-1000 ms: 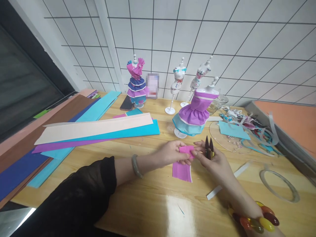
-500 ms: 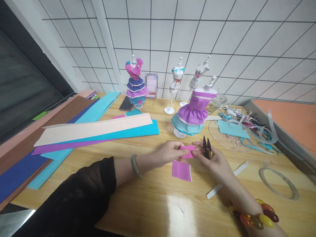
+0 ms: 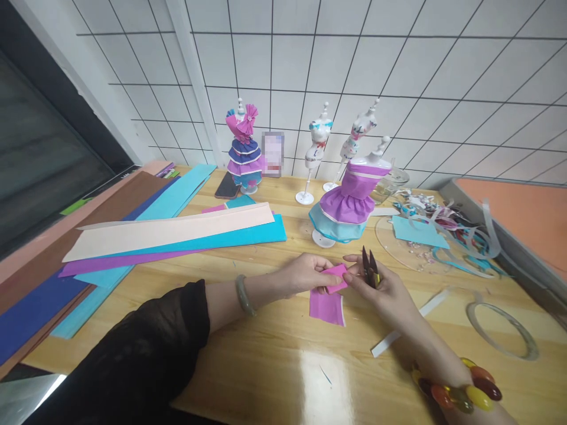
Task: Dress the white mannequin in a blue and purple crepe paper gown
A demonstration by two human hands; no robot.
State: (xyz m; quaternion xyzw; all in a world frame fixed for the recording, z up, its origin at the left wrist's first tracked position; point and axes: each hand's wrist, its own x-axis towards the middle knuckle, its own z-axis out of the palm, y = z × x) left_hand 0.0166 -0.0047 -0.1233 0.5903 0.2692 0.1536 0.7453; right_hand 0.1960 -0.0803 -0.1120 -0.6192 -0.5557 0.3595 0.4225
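Observation:
My left hand (image 3: 309, 273) pinches a small pink piece of crepe paper (image 3: 336, 276) between thumb and fingers. On the paper's right edge, the thumb and fingertips of my right hand (image 3: 384, 289) also close. That hand keeps a pair of small scissors (image 3: 369, 268) tucked in it, dark pointed blades up and a bit of yellow showing; their handles are hidden. Just below the pink piece, a purple paper rectangle (image 3: 326, 308) with a white right edge lies on the table. Beyond my hands stands a dress form in a purple and light-blue dress (image 3: 352, 198).
Long folded crepe paper strips (image 3: 177, 230) cover the left side. Behind stand a dressed form (image 3: 245, 150), two bare forms and a phone (image 3: 227, 186). On the right are a scrap pile (image 3: 443, 215), a light-blue sheet (image 3: 419, 232), a tape ring (image 3: 502, 330) and an orange-lined tray (image 3: 518, 212).
The pink paper has tilted and dropped slightly toward me, now overlapping the top of the purple rectangle. My right hand still keeps the scissors.

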